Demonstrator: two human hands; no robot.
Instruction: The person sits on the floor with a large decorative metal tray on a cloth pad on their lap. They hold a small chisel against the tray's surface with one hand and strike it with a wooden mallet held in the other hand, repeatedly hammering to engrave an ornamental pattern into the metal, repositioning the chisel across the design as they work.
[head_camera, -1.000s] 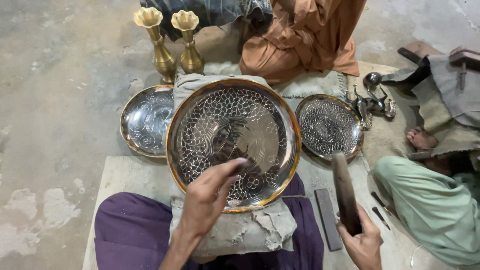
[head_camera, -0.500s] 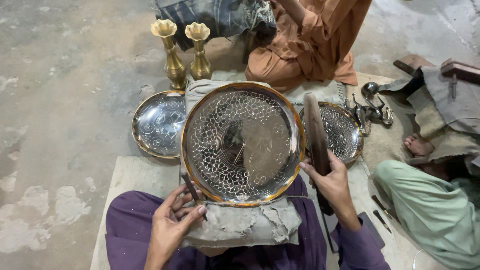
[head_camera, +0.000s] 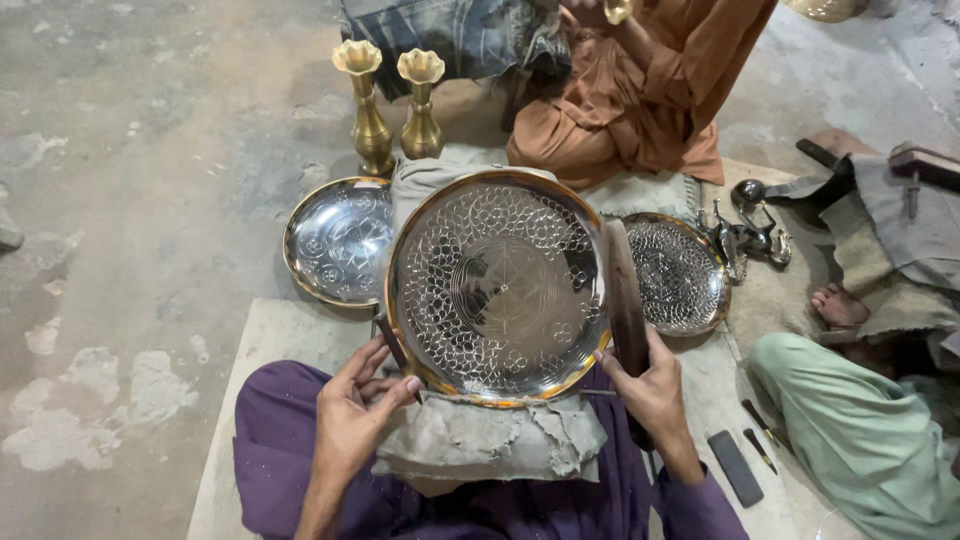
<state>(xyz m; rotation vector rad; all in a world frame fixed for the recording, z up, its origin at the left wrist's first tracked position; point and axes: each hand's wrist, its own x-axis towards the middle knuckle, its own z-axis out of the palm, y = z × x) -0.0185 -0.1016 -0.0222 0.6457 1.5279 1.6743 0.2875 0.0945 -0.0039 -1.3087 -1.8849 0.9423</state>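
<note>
The engraved plate (head_camera: 497, 287) rests on a padded block (head_camera: 487, 440) for support; beside it, the left hand (head_camera: 352, 418) pinches a chisel (head_camera: 391, 342) and the right hand (head_camera: 652, 388) grips a dark mallet (head_camera: 626, 297).

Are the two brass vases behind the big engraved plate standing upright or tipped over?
Upright. Both brass vases stand on their bases on the floor, flared mouths up, side by side just beyond the big engraved plate.
</note>
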